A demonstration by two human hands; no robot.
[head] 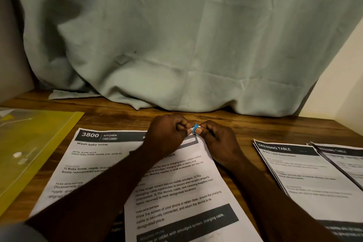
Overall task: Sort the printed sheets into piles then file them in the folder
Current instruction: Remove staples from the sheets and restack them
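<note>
Bare wooden table (121,113) shows along the far edge, below a draped grey-green cloth (176,35). My left grip (167,135) pinches the far corner of a tilted printed sheet (176,192); my right grip (218,141) pinches a small blue clip (195,128) there. A glossy yellow folder (29,143) lies left, stacked sheets (304,173) right.

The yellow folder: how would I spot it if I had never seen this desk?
Start at the wooden table below the hanging grey-green cloth. At its left side the yellow folder lies flat, just left of the sheet headed KITCHEN. It alone is glossy and yellow; its neighbours are all white printed paper.
</note>
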